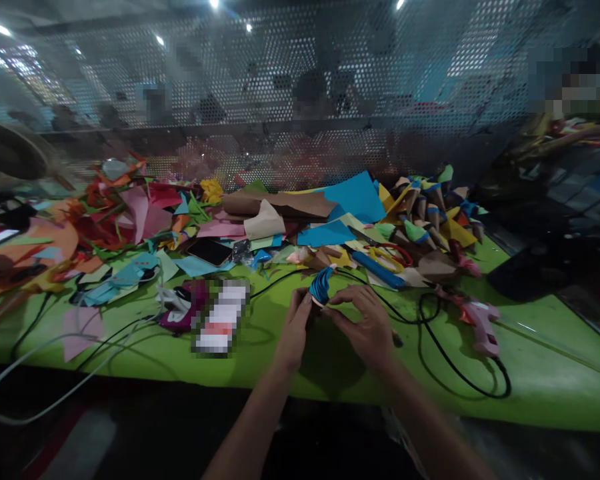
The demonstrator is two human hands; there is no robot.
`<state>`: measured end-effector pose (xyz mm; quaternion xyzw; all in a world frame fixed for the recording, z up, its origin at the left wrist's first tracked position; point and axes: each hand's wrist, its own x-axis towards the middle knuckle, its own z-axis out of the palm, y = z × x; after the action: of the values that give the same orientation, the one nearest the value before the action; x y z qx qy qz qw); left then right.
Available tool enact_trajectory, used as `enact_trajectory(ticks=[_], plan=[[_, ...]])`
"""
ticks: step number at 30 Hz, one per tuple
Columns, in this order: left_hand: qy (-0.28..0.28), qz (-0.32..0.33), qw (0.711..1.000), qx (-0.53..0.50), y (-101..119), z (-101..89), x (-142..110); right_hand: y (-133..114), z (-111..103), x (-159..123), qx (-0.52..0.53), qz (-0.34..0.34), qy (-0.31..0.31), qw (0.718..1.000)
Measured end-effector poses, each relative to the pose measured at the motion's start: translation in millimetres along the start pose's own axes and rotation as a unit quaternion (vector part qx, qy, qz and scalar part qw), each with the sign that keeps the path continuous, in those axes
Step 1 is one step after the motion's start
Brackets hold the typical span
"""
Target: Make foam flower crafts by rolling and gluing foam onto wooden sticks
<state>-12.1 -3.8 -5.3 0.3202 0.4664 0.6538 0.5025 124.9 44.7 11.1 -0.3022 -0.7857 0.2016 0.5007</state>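
Cone of pleated blue paper-like material [321, 285], probably light, crushable, best pinched at pale base [317, 303]; gripped by bare left hand [294, 332], near bare right hand [367, 325] with unclear finger closure.

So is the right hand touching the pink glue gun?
Apart: the head view shows green tabletop between the right hand and the pink glue gun.

Blue piece [321, 285]: pleated, matt; paper or felt, indistinguishable. Surface [263, 363]: smooth, soft sheen. Glue gun [483, 328]: pink plastic, smooth, slightly glossy. Phone [210, 251]: dark, glossy, glass-like face. Blue sheet [361, 197]: smooth, matt. Brown roll [285, 205]: matt, paper-like. Bag [241, 252]: clear plastic, crinkled, shiny. Panel [280, 57]: perforated, metal-like, dull sheen. Blue handle [379, 269]: smooth, plastic-looking.
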Motion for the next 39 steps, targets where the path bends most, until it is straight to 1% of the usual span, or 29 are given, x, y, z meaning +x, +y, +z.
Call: enact_trajectory(ticks=[4, 8, 17, 23, 27, 32, 36, 39], plan=[[0.005, -0.016, 1.000, -0.024, -1.0, -0.3, -0.5, 2.0, -0.1, -0.7, 0.018, 0.013, -0.006, 1.000], [0.012, -0.020, 0.999, -0.022, -2.8, -1.4, 0.3, 2.4, -0.2, -0.4, 0.029, 0.027, -0.009, 0.999], [-0.016, -0.022, 0.999, -0.043, -4.3, -3.9, 1.4, 3.6, -0.9, -0.4, 0.026, 0.048, -0.017, 0.998], [-0.024, -0.038, 0.997, -0.063, -4.3, -5.9, 1.6, 5.6, -1.2, -0.6, 0.036, 0.066, -0.019, 0.997], [-0.042, -0.068, 0.992, -0.099, -4.4, -6.7, 1.3, 6.5, -1.7, 0.1, 0.066, 0.086, -0.031, 0.994], [-0.016, -0.127, 0.981, -0.145, -6.2, -8.7, 0.2, 5.3, -2.2, 0.2, 0.081, 0.082, -0.029, 0.993], [-0.029, -0.133, 0.978, -0.156, -7.0, -9.9, 0.7, 5.3, -2.3, 0.2, 0.073, 0.071, -0.023, 0.994], [-0.017, -0.130, 0.978, -0.162, -7.2, -9.6, 1.4, 6.5, -3.6, 0.5, 0.083, 0.076, -0.027, 0.993]])
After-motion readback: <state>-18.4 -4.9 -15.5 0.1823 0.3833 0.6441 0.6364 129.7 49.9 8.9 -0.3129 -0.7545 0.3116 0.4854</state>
